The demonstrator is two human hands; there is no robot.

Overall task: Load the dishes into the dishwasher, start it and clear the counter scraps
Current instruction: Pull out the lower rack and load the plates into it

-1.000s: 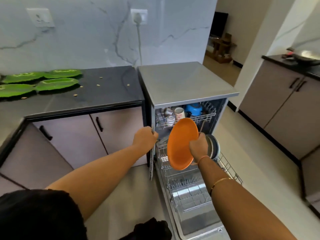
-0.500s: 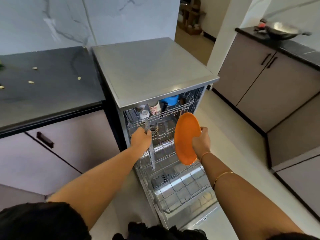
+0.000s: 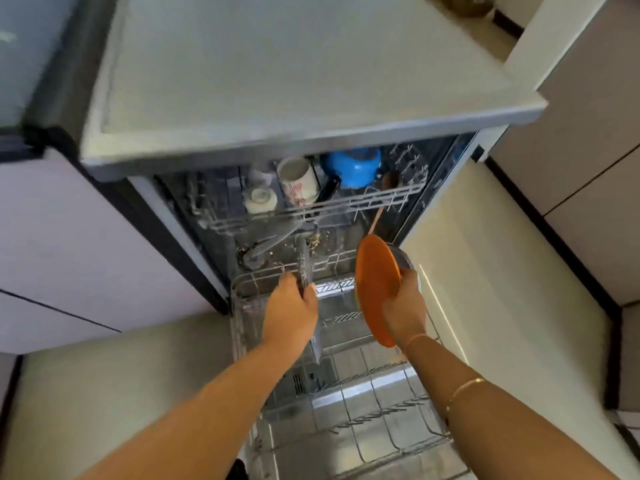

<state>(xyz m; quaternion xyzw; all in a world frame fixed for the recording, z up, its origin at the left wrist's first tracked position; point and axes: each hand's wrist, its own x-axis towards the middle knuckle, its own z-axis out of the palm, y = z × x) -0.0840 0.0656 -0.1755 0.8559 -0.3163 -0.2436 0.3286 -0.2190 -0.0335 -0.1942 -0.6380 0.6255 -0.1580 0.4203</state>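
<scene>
The dishwasher stands open with its lower rack pulled out over the door. My right hand grips an orange plate on edge above the rack's far right part, with a grey dish stacked behind it. My left hand holds a thin grey flat item, seen edge-on, upright over the rack's left side. The upper rack carries a white mug, a small white cup and a blue bowl. A wooden spoon hangs below it.
Pale cabinet fronts flank the dishwasher on the left, and more cabinets stand to the right across a strip of light floor. Food bits lie on the tub floor. A dark counter edge shows at far left.
The view has closed in and tilted down, so the counter with scraps has left the frame. Both hands have dropped toward the lower rack, still holding the plate and the grey item.
</scene>
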